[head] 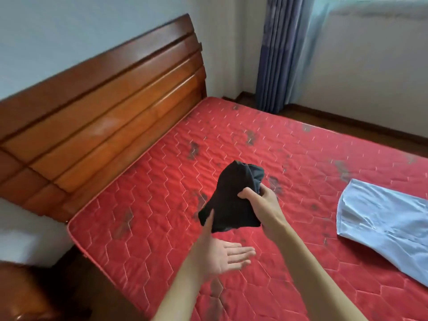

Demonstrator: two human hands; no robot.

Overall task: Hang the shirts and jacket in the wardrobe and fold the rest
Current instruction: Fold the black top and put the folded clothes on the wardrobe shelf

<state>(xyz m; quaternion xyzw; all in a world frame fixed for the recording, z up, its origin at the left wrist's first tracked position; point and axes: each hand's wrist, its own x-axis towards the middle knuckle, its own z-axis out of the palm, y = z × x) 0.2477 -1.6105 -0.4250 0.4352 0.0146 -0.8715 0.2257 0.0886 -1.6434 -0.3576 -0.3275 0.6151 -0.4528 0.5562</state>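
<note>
Black cloth is what matters now: the black folded garment (229, 200) is held in the air above the red quilted mattress (150, 205), just in front of both hands and touching each of them. Its long axis runs from a near-left lower corner up to a bunched far-right top, tilted rather than level. The right hand (264, 205) is the higher and farther one and carries the weight, with its thumb and curled fingers gripping the garment's right edge. The left hand (222, 258) lies below and nearer, spread wide with the palm up and the fingers pointing right. Only its raised thumb touches the lower left corner, so it holds nothing. I judge the garment to be one of the pieces for folding, and that setting it down needs only a short drop onto the bare mattress straight beneath, with the left hand placed to receive or smooth it. A pale blue flat garment (382, 223) lies spread on the mattress well apart to the right. The mattress has hexagon stitching and dark stains. An orange-brown wooden headboard (104, 112) stands along its left side, a blue pleated curtain (278, 54) hangs at the far wall, and a dark wooden floor (347, 126) runs beyond the bed.
</note>
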